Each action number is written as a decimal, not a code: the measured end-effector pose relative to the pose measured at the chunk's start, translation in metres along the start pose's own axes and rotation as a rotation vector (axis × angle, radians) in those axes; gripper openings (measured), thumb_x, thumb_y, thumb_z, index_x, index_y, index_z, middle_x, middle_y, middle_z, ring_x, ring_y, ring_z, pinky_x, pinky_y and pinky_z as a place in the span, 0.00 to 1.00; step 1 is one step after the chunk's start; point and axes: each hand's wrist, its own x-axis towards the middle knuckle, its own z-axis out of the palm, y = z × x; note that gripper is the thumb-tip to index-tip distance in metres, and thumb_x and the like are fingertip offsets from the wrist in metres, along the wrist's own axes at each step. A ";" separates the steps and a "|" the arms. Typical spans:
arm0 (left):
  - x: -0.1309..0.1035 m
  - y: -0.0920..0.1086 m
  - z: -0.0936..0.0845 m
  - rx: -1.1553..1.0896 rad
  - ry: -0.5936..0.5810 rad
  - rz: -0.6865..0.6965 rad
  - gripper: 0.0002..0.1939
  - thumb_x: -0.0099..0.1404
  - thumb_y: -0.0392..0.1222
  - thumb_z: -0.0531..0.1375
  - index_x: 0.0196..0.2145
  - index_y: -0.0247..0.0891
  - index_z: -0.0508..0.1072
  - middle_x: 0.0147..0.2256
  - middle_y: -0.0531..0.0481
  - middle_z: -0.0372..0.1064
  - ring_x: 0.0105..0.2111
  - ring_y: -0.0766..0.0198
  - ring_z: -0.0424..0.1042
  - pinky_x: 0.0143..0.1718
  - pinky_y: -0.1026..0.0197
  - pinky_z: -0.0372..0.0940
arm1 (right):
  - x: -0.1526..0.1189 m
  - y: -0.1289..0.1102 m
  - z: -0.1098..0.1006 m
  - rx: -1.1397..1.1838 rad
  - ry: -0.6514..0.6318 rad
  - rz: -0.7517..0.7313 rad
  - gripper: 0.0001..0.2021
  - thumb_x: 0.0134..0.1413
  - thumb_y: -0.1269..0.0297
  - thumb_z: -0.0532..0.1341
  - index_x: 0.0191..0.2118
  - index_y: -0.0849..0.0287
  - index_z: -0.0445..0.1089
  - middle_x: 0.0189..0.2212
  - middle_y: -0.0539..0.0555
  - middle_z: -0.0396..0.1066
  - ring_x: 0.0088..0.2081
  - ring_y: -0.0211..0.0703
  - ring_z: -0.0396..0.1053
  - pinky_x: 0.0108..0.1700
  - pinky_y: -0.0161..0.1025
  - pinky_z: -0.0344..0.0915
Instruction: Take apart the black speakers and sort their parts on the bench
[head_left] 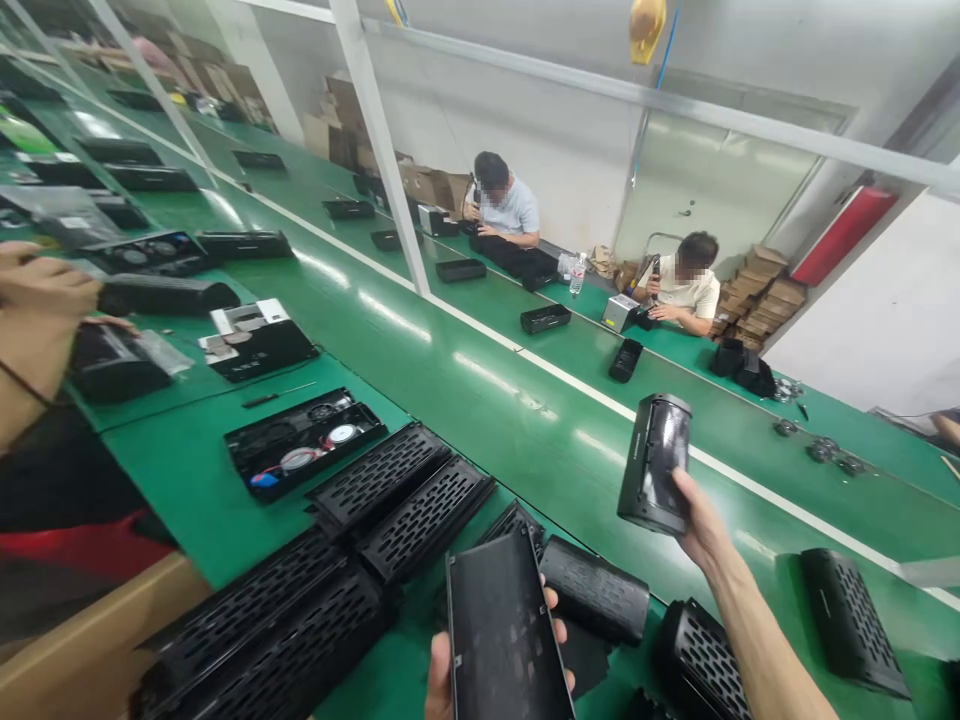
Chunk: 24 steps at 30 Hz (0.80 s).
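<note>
**Black case [652,465] gripped at right, black shell [510,630] held at bottom centre**

The black case is held right of centre, before the green belt [450,380], by the right hand [703,515]; the thumb is laid on its side, and the other fingers are hidden. The black shell is clasped firmly by the left hand [439,672], thumb on one edge, fingertips curled round the other. The case appears closed up; whether it is filled cannot be told. No parts are seen on the shell's visible face. At left of centre, an open case [300,435] is seen with a white round part [343,433] exposed, so its closing seems undone. Perforated panels [382,478] are piled at lower left, apparently unfitted.
</note>
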 end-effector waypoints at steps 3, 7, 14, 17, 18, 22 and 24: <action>0.023 -0.012 0.009 0.031 -0.128 -0.085 0.48 0.60 0.79 0.57 0.66 0.46 0.69 0.59 0.40 0.75 0.53 0.47 0.78 0.60 0.46 0.68 | -0.076 -0.015 -0.039 0.114 0.133 0.005 0.28 0.47 0.34 0.71 0.48 0.48 0.80 0.46 0.58 0.82 0.47 0.62 0.78 0.52 0.61 0.74; 0.044 -0.037 0.015 -0.009 -0.206 -0.127 0.48 0.58 0.78 0.60 0.64 0.41 0.71 0.54 0.38 0.78 0.50 0.48 0.79 0.56 0.46 0.70 | -0.163 0.000 -0.057 0.195 0.216 0.192 0.35 0.54 0.26 0.56 0.42 0.54 0.82 0.35 0.67 0.82 0.45 0.74 0.78 0.51 0.73 0.70; 0.051 -0.078 0.010 0.057 -0.117 -0.204 0.52 0.53 0.74 0.68 0.63 0.32 0.71 0.57 0.34 0.76 0.56 0.42 0.76 0.62 0.41 0.65 | -0.218 -0.054 -0.035 -0.256 0.003 0.167 0.51 0.49 0.41 0.71 0.75 0.45 0.51 0.66 0.59 0.68 0.64 0.69 0.68 0.63 0.61 0.67; 0.056 -0.091 0.016 0.110 -0.128 -0.186 0.46 0.56 0.70 0.69 0.62 0.33 0.73 0.60 0.35 0.73 0.63 0.40 0.68 0.67 0.41 0.58 | -0.218 -0.078 -0.022 -0.663 -0.089 0.030 0.54 0.49 0.45 0.72 0.77 0.46 0.46 0.74 0.57 0.52 0.73 0.69 0.51 0.72 0.63 0.52; 0.058 -0.094 0.020 0.130 -0.142 -0.180 0.45 0.57 0.68 0.70 0.61 0.33 0.74 0.61 0.35 0.73 0.65 0.40 0.67 0.68 0.42 0.57 | -0.217 -0.082 -0.019 -0.768 -0.118 0.001 0.54 0.50 0.46 0.73 0.77 0.46 0.46 0.75 0.56 0.49 0.74 0.69 0.49 0.72 0.64 0.49; 0.065 -0.099 0.045 0.222 -0.207 -0.099 0.42 0.55 0.65 0.72 0.61 0.39 0.75 0.61 0.39 0.73 0.66 0.37 0.65 0.68 0.41 0.58 | -0.211 -0.084 -0.011 -0.955 -0.146 -0.051 0.52 0.49 0.52 0.73 0.76 0.41 0.48 0.74 0.56 0.54 0.70 0.71 0.57 0.69 0.65 0.56; 0.066 -0.099 0.055 0.259 -0.211 -0.078 0.42 0.53 0.66 0.72 0.61 0.43 0.75 0.61 0.43 0.73 0.66 0.37 0.65 0.67 0.42 0.59 | -0.210 -0.084 -0.007 -0.969 -0.111 -0.087 0.51 0.46 0.54 0.74 0.75 0.41 0.53 0.70 0.57 0.60 0.66 0.72 0.63 0.65 0.62 0.63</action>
